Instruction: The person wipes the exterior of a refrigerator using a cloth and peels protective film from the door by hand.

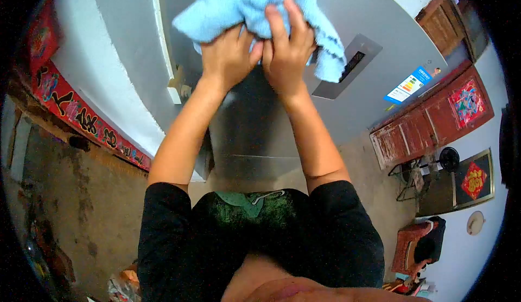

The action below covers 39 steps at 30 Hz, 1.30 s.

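A light blue cloth (228, 12), bunched and creased, lies against the upper front of a grey refrigerator (369, 107). My left hand (225, 58) grips the cloth's lower edge, its fingertips hidden in the folds. Beside it, my right hand (287, 50) holds the same cloth, with two fingers stretched over the fabric and the others partly covered. The thumbs almost meet between the hands. One corner of the cloth hangs right of my right hand, by a dark display panel (353, 63) on the refrigerator.
An energy label (412, 85) is stuck on the refrigerator's right side. To the left stands a white wall edge (108, 47) with a red banner (81, 115). Farther right are a worn red door (423, 123), a black fan (449, 159) and a chair (410, 248).
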Each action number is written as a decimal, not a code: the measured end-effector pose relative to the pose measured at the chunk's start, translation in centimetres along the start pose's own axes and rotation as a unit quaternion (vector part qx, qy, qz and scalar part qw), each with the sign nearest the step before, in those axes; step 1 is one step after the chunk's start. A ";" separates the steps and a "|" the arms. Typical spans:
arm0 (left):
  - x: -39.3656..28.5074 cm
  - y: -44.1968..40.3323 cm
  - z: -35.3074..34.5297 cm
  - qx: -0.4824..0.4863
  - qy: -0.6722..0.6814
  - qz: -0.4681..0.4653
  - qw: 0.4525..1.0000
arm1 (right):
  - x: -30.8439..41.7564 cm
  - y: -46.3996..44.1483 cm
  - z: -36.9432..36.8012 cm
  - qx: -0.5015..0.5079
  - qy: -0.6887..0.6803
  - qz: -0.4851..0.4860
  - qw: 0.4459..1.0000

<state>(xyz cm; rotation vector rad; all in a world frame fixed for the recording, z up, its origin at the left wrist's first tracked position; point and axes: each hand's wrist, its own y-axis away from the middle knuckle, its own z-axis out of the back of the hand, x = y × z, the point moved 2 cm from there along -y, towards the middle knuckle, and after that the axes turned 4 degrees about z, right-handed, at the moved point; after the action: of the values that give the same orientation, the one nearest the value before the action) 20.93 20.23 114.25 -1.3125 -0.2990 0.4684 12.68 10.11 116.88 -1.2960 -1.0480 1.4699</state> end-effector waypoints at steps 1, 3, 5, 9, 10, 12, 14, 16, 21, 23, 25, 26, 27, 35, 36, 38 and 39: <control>0.2 2.0 -0.6 0.011 0.005 0.005 1.000 | 0.6 1.4 0.0 -0.006 0.021 -0.017 1.000; 0.1 5.3 -0.6 0.061 -0.010 0.025 0.998 | 1.2 4.8 -0.1 0.003 -0.034 -0.012 0.999; 0.4 9.5 -1.8 0.088 -0.002 0.031 0.996 | 1.7 8.3 -0.1 0.040 -0.069 -0.023 0.997; 0.9 12.9 -2.0 0.095 -0.043 0.029 0.994 | 3.0 11.0 0.4 0.085 -0.087 -0.057 0.991; 0.9 12.9 -1.8 0.088 -0.006 0.036 0.995 | 3.1 11.0 0.3 0.078 -0.073 -0.058 0.993; 0.3 11.6 -0.5 0.079 0.024 0.045 0.996 | 3.1 10.4 0.1 0.066 -0.076 -0.048 0.994; -0.1 9.6 0.6 0.119 0.125 0.137 0.975 | 3.1 9.3 0.5 0.050 -0.080 -0.041 0.995; 0.4 7.7 -0.1 0.034 0.094 0.107 0.989 | 2.8 5.9 0.3 0.118 -0.114 -0.043 0.986; 1.8 -2.0 2.2 -0.124 0.137 0.045 0.982 | 2.0 -3.7 -0.1 0.055 -0.164 -0.006 0.985; 2.4 -6.0 2.9 -0.122 0.204 0.128 0.963 | 1.4 -6.3 -1.4 -0.046 -0.201 0.021 0.978; 5.5 -8.6 2.0 -0.128 0.120 0.118 0.977 | 1.5 -8.7 -1.3 -0.072 -0.129 0.053 0.988; 5.8 -9.0 1.9 -0.088 0.158 0.178 0.967 | 1.8 -10.0 -0.5 -0.030 -0.173 0.038 0.984; 6.0 -9.4 1.9 -0.048 0.196 0.236 0.951 | 1.7 -9.8 -0.7 -0.032 -0.177 0.032 0.983; 5.8 -5.7 0.9 -0.113 0.242 0.196 0.944 | 2.5 -7.1 -2.8 -0.046 -0.142 0.045 0.988; 5.6 -5.5 0.9 -0.121 0.255 0.185 0.941 | 2.7 -6.7 -3.1 -0.024 -0.141 0.031 0.989; 5.3 -3.4 0.3 -0.108 0.249 0.226 0.936 | 3.2 -5.2 -3.5 -0.029 -0.124 0.041 0.991; 5.4 -2.1 -0.1 -0.105 0.253 0.233 0.933 | 3.5 -4.5 -3.7 -0.035 -0.126 0.057 0.990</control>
<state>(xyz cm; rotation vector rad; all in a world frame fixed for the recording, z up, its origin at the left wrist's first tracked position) 25.99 22.40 116.01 -1.6682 0.4144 0.4823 16.53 14.74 120.03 -1.2596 -1.2141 1.7307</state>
